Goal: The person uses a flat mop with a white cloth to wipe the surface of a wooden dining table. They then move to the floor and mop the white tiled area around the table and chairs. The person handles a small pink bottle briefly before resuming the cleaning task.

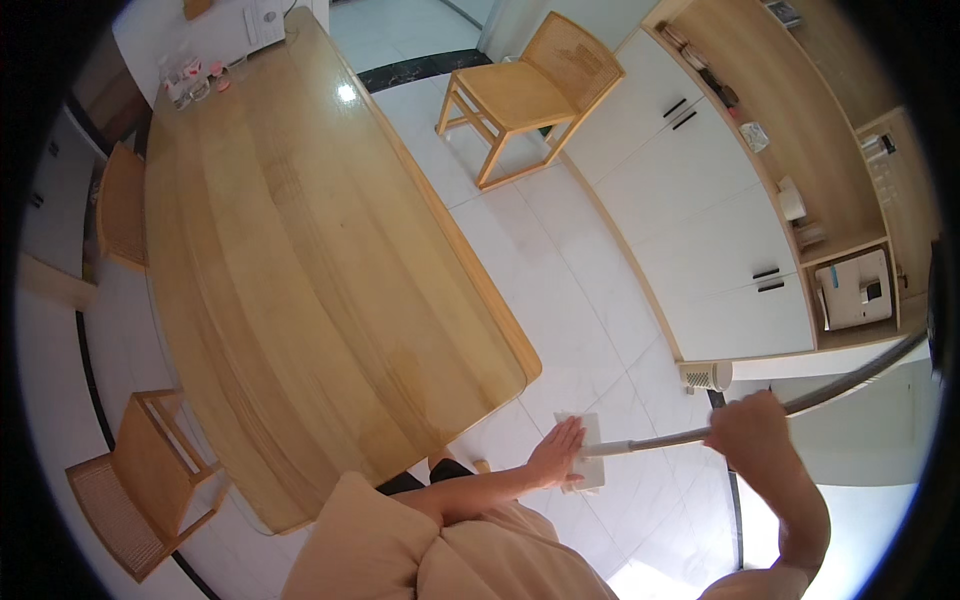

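My right hand (750, 429) grips the metal pole of a flat mop (667, 441), which slants up to the right towards the picture's rim. At the pole's lower end, the white rectangular mop head (591, 454) is lifted and turned so that its flat side shows. My left hand (556, 453) lies against the left part of the mop head, fingers spread, over a thin white cloth or sheet (562, 417) that shows at its edges. Whether the left fingers pinch the sheet cannot be told. Both hands are beyond the table's near right corner.
A long wooden table (315, 262) fills the left, with bottles (180, 81) at its far end. One wooden chair (517, 94) stands by the white cabinets (697, 195); another chair (142, 480) is at lower left. A perforated basket (705, 375) sits by the cabinet's end. The floor is tiled.
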Motion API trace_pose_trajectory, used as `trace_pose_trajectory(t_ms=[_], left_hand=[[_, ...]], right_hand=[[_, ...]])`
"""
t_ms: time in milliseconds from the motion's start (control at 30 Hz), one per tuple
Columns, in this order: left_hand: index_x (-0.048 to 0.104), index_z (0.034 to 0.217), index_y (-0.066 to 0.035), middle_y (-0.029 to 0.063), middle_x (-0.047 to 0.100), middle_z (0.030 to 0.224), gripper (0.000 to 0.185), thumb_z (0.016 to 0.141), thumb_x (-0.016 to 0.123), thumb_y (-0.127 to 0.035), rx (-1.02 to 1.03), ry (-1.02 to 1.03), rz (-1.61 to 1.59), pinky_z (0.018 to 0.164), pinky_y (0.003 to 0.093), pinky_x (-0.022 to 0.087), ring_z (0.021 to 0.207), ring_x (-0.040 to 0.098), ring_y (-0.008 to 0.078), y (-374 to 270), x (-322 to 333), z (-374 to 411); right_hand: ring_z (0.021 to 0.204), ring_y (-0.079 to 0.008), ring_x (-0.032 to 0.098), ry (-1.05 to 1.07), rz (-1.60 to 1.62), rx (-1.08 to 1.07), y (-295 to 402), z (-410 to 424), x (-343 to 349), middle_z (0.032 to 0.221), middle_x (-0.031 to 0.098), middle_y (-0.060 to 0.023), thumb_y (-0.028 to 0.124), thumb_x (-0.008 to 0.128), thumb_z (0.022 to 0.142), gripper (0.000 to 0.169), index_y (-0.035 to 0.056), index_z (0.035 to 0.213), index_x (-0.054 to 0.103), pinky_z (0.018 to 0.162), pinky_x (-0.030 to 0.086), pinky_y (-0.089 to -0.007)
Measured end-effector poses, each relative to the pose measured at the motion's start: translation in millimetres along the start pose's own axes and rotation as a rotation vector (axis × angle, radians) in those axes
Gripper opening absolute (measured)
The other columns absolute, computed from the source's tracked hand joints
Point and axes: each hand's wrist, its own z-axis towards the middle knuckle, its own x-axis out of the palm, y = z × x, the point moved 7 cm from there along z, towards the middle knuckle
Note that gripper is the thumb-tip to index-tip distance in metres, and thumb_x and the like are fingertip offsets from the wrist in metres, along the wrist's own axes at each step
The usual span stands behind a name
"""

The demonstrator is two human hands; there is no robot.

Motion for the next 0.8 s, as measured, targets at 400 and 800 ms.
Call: trace_pose_trajectory(t_ms=[400, 800], left_hand=[[0.028, 0.13, 0.003, 0.021, 0.025, 0.137, 0.078, 0.071, 0.065, -0.033, 0.016, -0.405, -0.007, 0.106, 0.0409, 0.017, 0.13, 0.018, 0.033, 117.2, -198.0, -120.4], [0.025, 0.131, 0.006, 0.0242, 0.025, 0.136, 0.059, 0.086, 0.047, -0.025, -1.212, -0.8, 0.028, 0.105, 0.0406, 0.018, 0.127, 0.023, 0.0361, 198.6, -176.2, -552.0]], right_hand=[[0.043, -0.0122, 0.045, -0.307, 0.031, 0.106, 21.3, -52.1, -111.2, 0.045, 0.047, -0.001, 0.034, 0.063, 0.076, 0.028, 0.0098, 0.062, 0.057, 0.048, 0.034, -0.0287], [0.064, -0.0144, 0.059, -0.645, -0.511, -0.497, 187.4, 44.8, -267.8, 0.068, 0.063, 0.0009, 0.01, 0.065, 0.062, 0.005, 0.0143, 0.065, 0.064, 0.048, 0.035, -0.0291]])
